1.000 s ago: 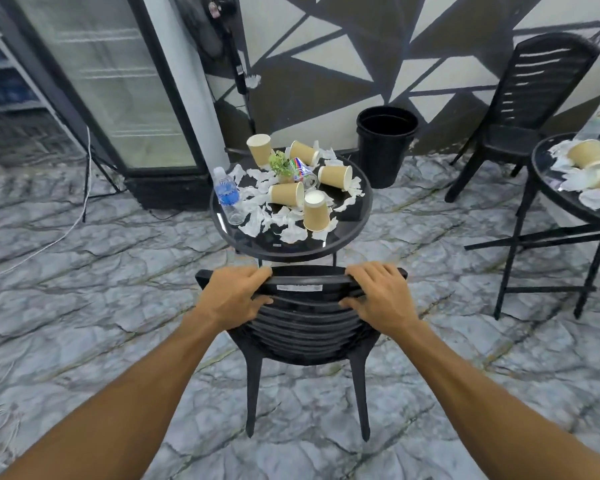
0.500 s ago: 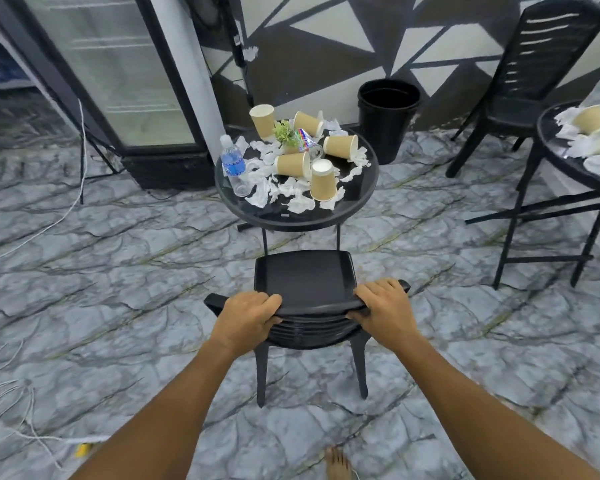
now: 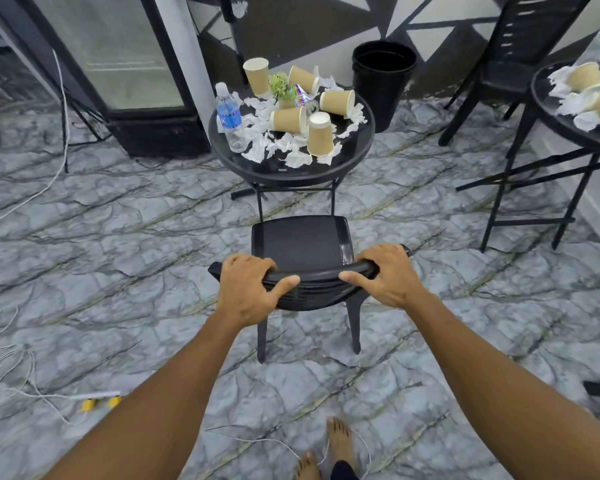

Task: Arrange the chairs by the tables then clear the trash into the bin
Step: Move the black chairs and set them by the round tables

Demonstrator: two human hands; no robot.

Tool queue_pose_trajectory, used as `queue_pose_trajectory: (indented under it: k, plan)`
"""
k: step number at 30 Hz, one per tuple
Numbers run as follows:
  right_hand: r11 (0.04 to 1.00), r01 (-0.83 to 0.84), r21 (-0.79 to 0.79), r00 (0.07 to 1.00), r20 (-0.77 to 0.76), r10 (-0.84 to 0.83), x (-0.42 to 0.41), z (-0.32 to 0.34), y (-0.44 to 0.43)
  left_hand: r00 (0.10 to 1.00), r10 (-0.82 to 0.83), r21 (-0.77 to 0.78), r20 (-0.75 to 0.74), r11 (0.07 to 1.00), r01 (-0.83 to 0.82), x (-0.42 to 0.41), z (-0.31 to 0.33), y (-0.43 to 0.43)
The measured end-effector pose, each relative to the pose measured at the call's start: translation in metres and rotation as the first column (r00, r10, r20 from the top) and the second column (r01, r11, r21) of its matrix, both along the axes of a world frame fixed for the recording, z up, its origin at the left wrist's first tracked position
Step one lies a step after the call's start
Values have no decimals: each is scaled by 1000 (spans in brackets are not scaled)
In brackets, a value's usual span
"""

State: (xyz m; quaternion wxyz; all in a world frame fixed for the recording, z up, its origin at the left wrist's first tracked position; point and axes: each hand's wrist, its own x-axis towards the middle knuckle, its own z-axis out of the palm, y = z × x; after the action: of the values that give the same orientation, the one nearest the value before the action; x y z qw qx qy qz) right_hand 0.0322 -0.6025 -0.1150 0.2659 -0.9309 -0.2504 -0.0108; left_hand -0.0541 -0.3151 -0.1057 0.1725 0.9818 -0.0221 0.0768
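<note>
Head view, looking down: the left hand (image 3: 246, 289) and right hand (image 3: 385, 275) each grip the top rail of the black chair (image 3: 300, 240), fingers curled over the front and thumbs on the near side. The chair stands on the marble floor (image 3: 118, 258), its seat facing the round black desk (image 3: 291, 174) and its front edge just beside the desk's legs at the near edge. Five paper cups (image 3: 320, 134) are on the desk: one upright at the far left edge, three lying on their sides across the middle and right, and one upside down toward the near edge. One bottle (image 3: 230, 117) with a blue label stands at the left edge, one small plant (image 3: 281, 86) sits near the far edge, and crumpled tissue (image 3: 293, 157) lies scattered among them. One black bin (image 3: 383, 74) stands on the floor past the desk's far right edge; its inside is dark and its contents cannot be made out. A second chair (image 3: 510, 57) and second desk (image 3: 548, 109) stand at right, with three cups and more tissue showing there.
</note>
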Motion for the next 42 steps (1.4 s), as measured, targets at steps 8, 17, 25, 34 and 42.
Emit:
queue_pose_trajectory:
  k: [8, 17, 25, 34, 42]
  plan:
    - [994, 96, 45, 994, 57, -98, -28, -5, 0, 994, 96, -153, 49, 984, -88, -15, -3, -6]
    - [987, 137, 79, 989, 51, -142, -6, -9, 8, 994, 89, -297, -70, 949, -106, 12, 11, 2]
    - [993, 101, -66, 991, -76, -106, -14, 4, 6, 975, 64, -263, -213, 957, -120, -1, 21, 3]
    - [989, 97, -110, 931, -341, -130, -17, 36, -2, 955, 155, -327, -253, 915, -235, 1, 32, -20]
    - [971, 169, -169, 917, -333, -218, 0, 63, -101, 969, -44, -176, -244, 984, 0, 43, 82, -159]
